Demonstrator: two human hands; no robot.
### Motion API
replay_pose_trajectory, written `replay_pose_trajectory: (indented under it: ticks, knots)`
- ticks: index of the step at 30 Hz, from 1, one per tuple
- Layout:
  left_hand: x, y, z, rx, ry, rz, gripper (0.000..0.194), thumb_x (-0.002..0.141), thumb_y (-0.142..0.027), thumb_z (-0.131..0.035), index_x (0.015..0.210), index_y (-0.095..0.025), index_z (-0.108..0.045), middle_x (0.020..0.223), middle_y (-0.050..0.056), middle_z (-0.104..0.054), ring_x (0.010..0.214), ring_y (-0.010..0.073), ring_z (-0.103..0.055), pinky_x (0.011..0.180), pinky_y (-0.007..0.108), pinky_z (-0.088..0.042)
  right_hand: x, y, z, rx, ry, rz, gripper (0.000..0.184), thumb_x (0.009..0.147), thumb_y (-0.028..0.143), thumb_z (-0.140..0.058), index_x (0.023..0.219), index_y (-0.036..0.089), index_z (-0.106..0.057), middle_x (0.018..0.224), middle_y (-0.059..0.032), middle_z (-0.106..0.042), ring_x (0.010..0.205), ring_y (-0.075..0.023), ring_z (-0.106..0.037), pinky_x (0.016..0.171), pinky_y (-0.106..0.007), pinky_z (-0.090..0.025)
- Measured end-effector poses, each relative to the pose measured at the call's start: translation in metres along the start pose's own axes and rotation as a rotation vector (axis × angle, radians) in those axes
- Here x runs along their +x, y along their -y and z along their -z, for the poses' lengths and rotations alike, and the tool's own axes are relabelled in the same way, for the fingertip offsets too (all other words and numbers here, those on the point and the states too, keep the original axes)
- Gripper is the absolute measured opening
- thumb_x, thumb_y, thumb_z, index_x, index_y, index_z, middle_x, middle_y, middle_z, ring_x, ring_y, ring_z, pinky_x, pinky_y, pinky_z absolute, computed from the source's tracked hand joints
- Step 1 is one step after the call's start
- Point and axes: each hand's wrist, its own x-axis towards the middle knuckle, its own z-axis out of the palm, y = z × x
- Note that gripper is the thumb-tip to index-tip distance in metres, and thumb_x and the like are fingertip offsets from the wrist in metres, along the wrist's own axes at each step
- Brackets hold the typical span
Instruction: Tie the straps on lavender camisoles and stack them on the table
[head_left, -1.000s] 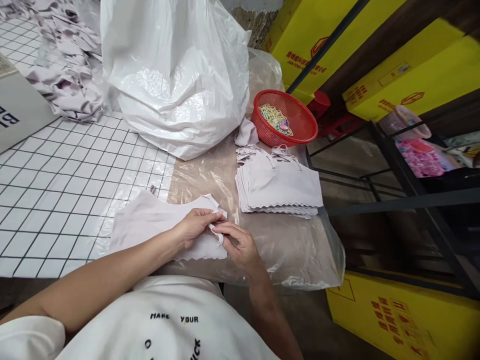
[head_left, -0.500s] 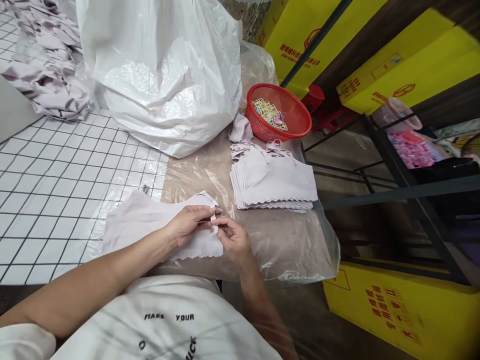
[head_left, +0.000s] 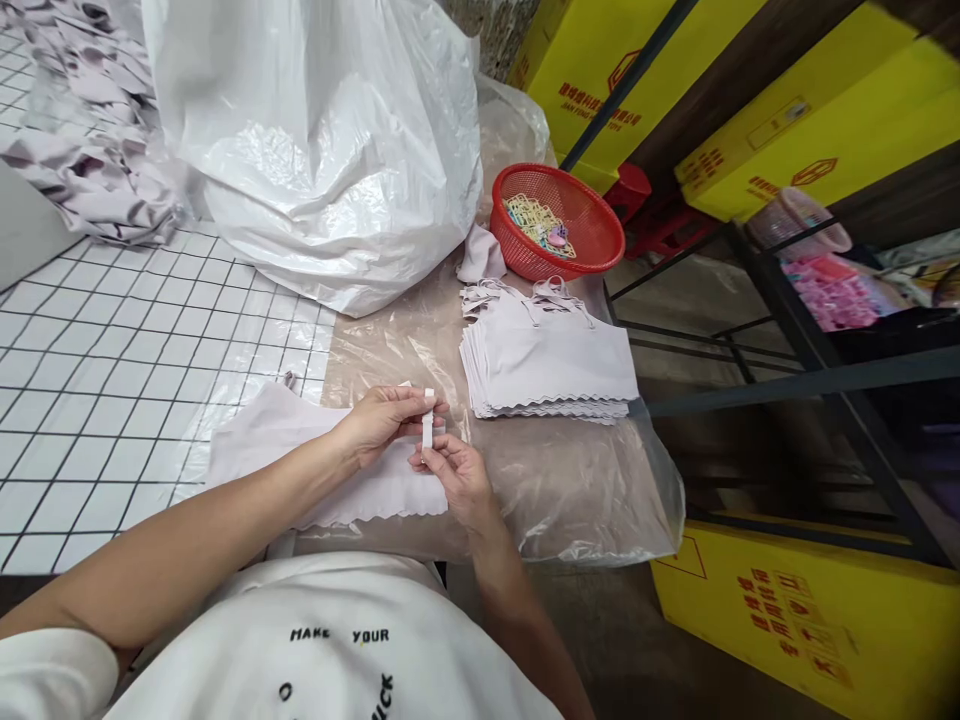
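A pale lilac garment [head_left: 285,450] with a scalloped hem lies flat on the plastic-covered table before me. My left hand [head_left: 382,420] pinches the upper end of a small white strip [head_left: 428,430] at the garment's right corner. My right hand [head_left: 450,475] pinches the strip's lower end, holding it stretched upright between both hands. A neat stack of folded lilac garments [head_left: 551,365] sits to the right, beyond my hands.
A big white plastic bag [head_left: 322,150] stands at the back. A red mesh basket [head_left: 589,215] holds small clips. Loose lilac garments [head_left: 97,170] pile at the far left on the grid-patterned sheet [head_left: 112,370]. Yellow boxes [head_left: 810,620] and a black metal rack [head_left: 810,380] stand at the right.
The strip was curled between my fingers; now both hands have pulled it straight and upright. My left hand rose slightly.
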Motion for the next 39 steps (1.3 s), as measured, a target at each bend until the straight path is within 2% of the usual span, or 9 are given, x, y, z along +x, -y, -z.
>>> replay_pose_trajectory:
  ticks: [6, 10, 13, 18, 22, 26, 31, 35, 39]
  knots:
    - [0.023, -0.029, -0.004, -0.016, -0.051, -0.021, 0.012, 0.086, -0.004, -0.064, 0.077, -0.007, -0.072, 0.090, 0.013, -0.076, 0.072, 0.0153, -0.072, 0.072, 0.025, -0.059, 0.012, 0.011, 0.009, -0.157, -0.044, 0.169, 0.028, 0.080, 0.048, -0.070, 0.069, 0.022, -0.070, 0.081, -0.0018, -0.066, 0.075, -0.0150, -0.058, 0.073, -0.029, -0.047]
    - [0.046, -0.049, -0.002, 0.042, -0.045, -0.029, 0.016, 0.090, -0.006, -0.056, 0.081, -0.006, -0.069, 0.090, 0.015, -0.075, 0.071, 0.0169, -0.073, 0.074, 0.029, -0.060, 0.021, 0.011, 0.011, -0.103, -0.057, 0.053, 0.029, 0.077, 0.050, -0.071, 0.073, 0.021, -0.069, 0.065, 0.0023, -0.056, 0.055, -0.0097, -0.043, 0.055, -0.026, -0.037]
    - [0.061, -0.055, 0.002, 0.130, -0.048, 0.042, 0.012, 0.089, -0.010, -0.057, 0.081, -0.008, -0.066, 0.085, 0.015, -0.075, 0.069, 0.0179, -0.072, 0.072, 0.030, -0.060, 0.027, 0.011, 0.011, -0.079, -0.075, -0.020, 0.032, 0.073, 0.052, -0.074, 0.075, 0.020, -0.068, 0.058, 0.0047, -0.049, 0.052, -0.0089, -0.039, 0.051, -0.024, -0.033]
    - [0.074, -0.066, 0.010, 0.560, -0.060, 0.111, 0.017, 0.086, -0.015, -0.059, 0.071, -0.011, -0.066, 0.074, 0.011, -0.073, 0.065, 0.0170, -0.069, 0.065, 0.027, -0.056, 0.033, 0.013, 0.011, -0.065, -0.069, -0.066, 0.035, 0.070, 0.052, -0.075, 0.071, 0.019, -0.063, 0.060, 0.0047, -0.049, 0.053, -0.0084, -0.040, 0.050, -0.023, -0.034]
    - [0.071, -0.075, 0.028, 1.074, -0.157, -0.147, 0.012, 0.074, -0.016, -0.068, 0.063, -0.015, -0.064, 0.062, 0.002, -0.067, 0.060, 0.0151, -0.063, 0.063, 0.025, -0.050, 0.034, 0.012, 0.013, -0.069, -0.038, -0.101, 0.037, 0.070, 0.055, -0.074, 0.070, 0.020, -0.061, 0.060, 0.0042, -0.050, 0.054, -0.0091, -0.040, 0.051, -0.023, -0.034]
    - [0.065, -0.068, 0.042, 1.537, -0.180, -0.440, 0.009, 0.070, -0.018, -0.067, 0.079, -0.017, -0.066, 0.071, 0.001, -0.067, 0.065, 0.0169, -0.061, 0.061, 0.026, -0.045, 0.035, 0.011, 0.014, -0.078, -0.026, -0.117, 0.039, 0.070, 0.057, -0.073, 0.071, 0.020, -0.061, 0.062, 0.0034, -0.051, 0.055, -0.0099, -0.041, 0.051, -0.024, -0.033]
    - [0.073, -0.051, 0.043, 1.643, -0.281, -0.651, 0.027, 0.074, -0.020, -0.067, 0.100, -0.015, -0.065, 0.097, 0.009, -0.070, 0.085, 0.0231, -0.065, 0.073, 0.030, -0.049, 0.034, 0.012, 0.015, -0.109, -0.014, -0.124, 0.041, 0.069, 0.058, -0.074, 0.070, 0.020, -0.060, 0.061, 0.0036, -0.051, 0.055, -0.0099, -0.042, 0.053, -0.024, -0.034]
    - [0.081, -0.052, 0.041, 1.643, -0.314, -0.642, 0.019, 0.077, -0.013, -0.060, 0.095, -0.017, -0.066, 0.091, 0.007, -0.071, 0.086, 0.0224, -0.066, 0.076, 0.030, -0.050, 0.033, 0.017, 0.013, -0.125, 0.025, -0.128, 0.040, 0.068, 0.057, -0.075, 0.070, 0.020, -0.059, 0.061, 0.0037, -0.051, 0.057, -0.0105, -0.044, 0.055, -0.024, -0.036]
    - [0.067, -0.053, 0.043, 1.648, -0.313, -0.643, 0.016, 0.080, -0.013, -0.057, 0.093, -0.015, -0.066, 0.093, 0.008, -0.070, 0.086, 0.0225, -0.065, 0.075, 0.031, -0.049, 0.041, 0.021, 0.008, -0.175, 0.045, -0.100, 0.038, 0.066, 0.054, -0.077, 0.071, 0.020, -0.060, 0.060, 0.0037, -0.052, 0.057, -0.0110, -0.045, 0.055, -0.025, -0.037]
